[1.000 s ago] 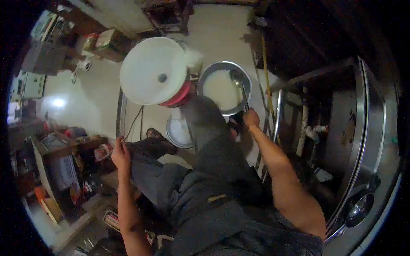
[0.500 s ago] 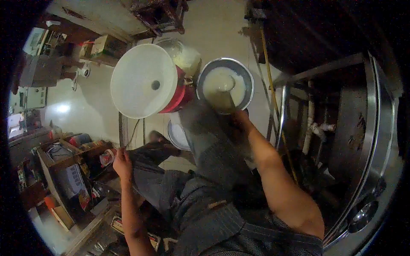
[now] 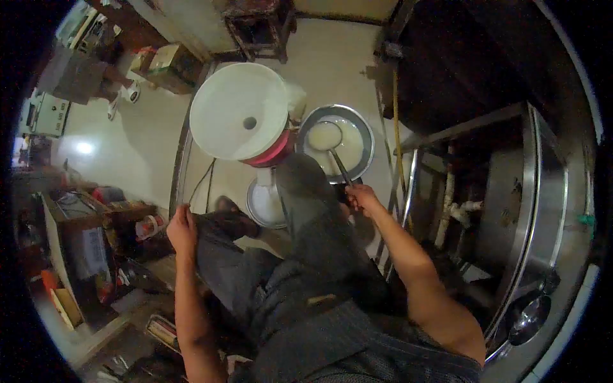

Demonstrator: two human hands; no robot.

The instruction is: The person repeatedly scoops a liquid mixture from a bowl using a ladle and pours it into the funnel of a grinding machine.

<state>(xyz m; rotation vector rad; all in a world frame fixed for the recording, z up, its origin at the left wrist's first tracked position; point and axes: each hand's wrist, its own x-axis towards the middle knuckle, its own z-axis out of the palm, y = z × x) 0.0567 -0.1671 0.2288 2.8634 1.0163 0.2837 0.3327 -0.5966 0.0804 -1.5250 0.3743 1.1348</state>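
Ladle (image 3: 336, 157), upper centre: probably stiff, bowl-heavy, best held by the handle (image 3: 343, 172), where my right hand (image 3: 363, 198) grasps it; left hand (image 3: 182, 233), grip I cannot tell.

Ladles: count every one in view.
1 for certain: the ladle in the right hand, over or in the pot. The shiny thing at lower right may be another; more may be hidden.

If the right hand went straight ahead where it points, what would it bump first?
The right hand would probably bump the near rim of the metal pot, though its height against the rim is hard to tell.
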